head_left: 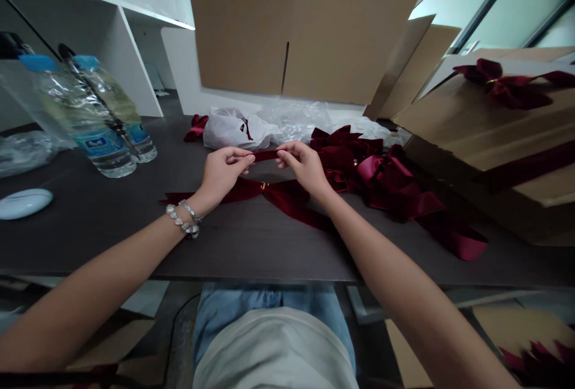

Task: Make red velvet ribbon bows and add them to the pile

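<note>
Between both hands a narrow dark red velvet ribbon [266, 155] is stretched level, a little above the dark desk. My left hand [224, 170] pinches its left end between thumb and fingers. The right end is pinched in my right hand [303, 164]. Just below the hands lies a longer dark red ribbon [287, 202] gathered at its middle by a small gold-coloured tie [264, 186], its tails spreading to both sides. To the right of my right hand is a pile of dark red velvet bows [345, 152], with loose ribbon [462, 245] trailing from it.
Two water bottles [103, 143] and a white computer mouse [27, 203] stand at the left. A white plastic bag [224, 128] and a small red bow [196, 127] lie behind the hands. Cardboard [332, 29] rises at the back; a box [476, 113] with a bow stands right.
</note>
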Available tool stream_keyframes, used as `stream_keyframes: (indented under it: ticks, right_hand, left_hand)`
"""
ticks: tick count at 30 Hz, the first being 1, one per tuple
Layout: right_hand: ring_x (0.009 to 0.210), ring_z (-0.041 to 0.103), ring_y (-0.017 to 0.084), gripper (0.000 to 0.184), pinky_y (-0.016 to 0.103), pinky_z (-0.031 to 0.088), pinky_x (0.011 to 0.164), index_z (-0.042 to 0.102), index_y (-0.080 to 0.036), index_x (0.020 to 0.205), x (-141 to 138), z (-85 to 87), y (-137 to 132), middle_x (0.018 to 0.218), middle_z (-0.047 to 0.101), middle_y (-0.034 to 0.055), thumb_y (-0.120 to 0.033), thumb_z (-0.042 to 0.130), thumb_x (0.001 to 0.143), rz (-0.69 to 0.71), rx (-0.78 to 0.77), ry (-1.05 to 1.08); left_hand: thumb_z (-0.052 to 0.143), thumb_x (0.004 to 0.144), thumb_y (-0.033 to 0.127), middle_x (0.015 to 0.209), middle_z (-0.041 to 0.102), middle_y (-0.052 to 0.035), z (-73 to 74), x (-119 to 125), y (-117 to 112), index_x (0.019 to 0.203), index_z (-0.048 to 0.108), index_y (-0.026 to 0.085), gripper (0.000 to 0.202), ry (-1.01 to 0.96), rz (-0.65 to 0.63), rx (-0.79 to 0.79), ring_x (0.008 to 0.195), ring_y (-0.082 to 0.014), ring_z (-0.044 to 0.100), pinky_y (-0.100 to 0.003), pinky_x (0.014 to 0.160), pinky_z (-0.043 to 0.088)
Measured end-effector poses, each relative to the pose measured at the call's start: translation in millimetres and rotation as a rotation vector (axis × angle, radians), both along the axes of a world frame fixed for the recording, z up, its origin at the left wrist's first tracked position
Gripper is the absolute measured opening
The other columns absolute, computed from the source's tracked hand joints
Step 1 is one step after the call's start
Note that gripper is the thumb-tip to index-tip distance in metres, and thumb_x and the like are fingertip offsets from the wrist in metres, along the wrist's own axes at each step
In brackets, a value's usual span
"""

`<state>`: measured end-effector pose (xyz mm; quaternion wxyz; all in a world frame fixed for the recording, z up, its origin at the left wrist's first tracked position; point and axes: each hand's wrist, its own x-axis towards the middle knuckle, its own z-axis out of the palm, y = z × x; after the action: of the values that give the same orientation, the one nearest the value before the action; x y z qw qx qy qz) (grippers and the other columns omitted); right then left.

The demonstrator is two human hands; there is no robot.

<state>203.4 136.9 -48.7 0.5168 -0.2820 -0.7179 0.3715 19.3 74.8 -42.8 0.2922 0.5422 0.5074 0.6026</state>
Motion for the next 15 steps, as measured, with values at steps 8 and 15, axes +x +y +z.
stream_keyframes:
  ticks: [8,15]
  right_hand:
    - [0.056,0.056,0.007,0.005,0.021,0.047,0.060,0.061,-0.013,0.087,4.5,3.0,1.6,0.069,0.063,-0.0001,-0.017,0.060,0.087,0.048,-0.114,-0.088]
    - [0.063,0.058,0.008,0.004,0.021,0.050,0.065,0.061,-0.014,0.090,5.0,1.1,3.2,0.073,0.062,-0.0004,-0.013,0.057,0.088,0.146,-0.180,-0.216]
  left_hand:
    - [0.066,0.074,0.035,0.073,0.069,-0.0030,-2.9,-4.3,0.7,0.079,0.068,0.015,0.021,0.251,-0.026,-0.071,0.065,-0.0118,0.061,-0.023,0.063,0.050]
    - [0.064,0.071,0.032,0.069,0.065,-0.0004,-1.9,-8.3,-4.9,0.075,0.060,0.018,0.015,0.410,-0.080,-0.155,0.064,-0.0129,0.060,-0.023,0.059,0.045]
